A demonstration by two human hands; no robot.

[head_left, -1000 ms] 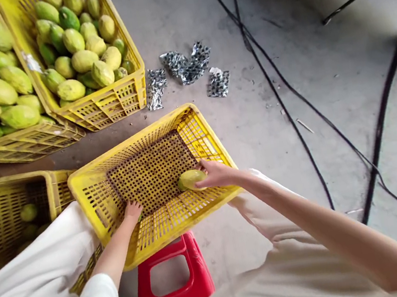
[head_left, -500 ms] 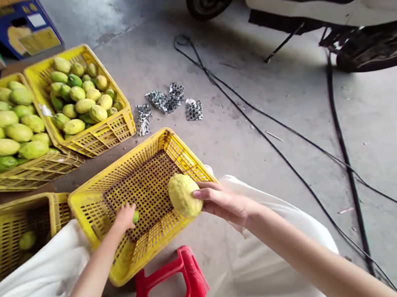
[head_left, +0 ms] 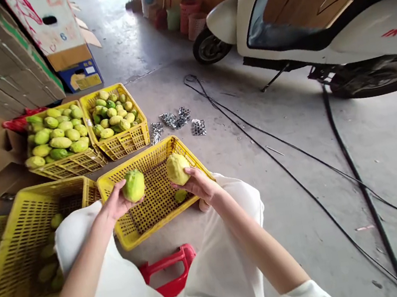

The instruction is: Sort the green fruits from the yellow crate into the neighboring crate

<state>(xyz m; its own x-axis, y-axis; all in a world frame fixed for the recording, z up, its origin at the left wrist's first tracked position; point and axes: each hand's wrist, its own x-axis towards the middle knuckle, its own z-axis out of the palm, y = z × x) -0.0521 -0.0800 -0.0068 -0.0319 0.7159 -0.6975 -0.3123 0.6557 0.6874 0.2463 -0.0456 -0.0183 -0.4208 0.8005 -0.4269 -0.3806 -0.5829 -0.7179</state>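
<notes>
My left hand (head_left: 115, 203) is closed on a smooth green-yellow fruit (head_left: 134, 186), held up over the left part of a yellow plastic crate (head_left: 166, 218). Across from it, my right hand (head_left: 200, 184) grips a paler yellow, bumpy fruit (head_left: 177, 168) above the crate's right part. Both look like large citrus or papaya; I cannot tell the exact kind. Another yellow-green fruit (head_left: 180, 195) shows below my right fingers, in the crate. The perforated crate stands in front of my knees.
Two yellow crates (head_left: 126, 145) full of similar fruit stand behind, at the left. A deeper yellow crate (head_left: 18, 234) beside my left knee holds several fruits. A red stool (head_left: 174, 287), foil scraps (head_left: 176, 118), black cables (head_left: 284, 141) and a parked scooter (head_left: 357, 48) are around.
My left hand has risen out of the crate, bringing up the green-yellow fruit. My right hand still holds the yellow fruit over the crate. The camera has tilted up, showing more background.
</notes>
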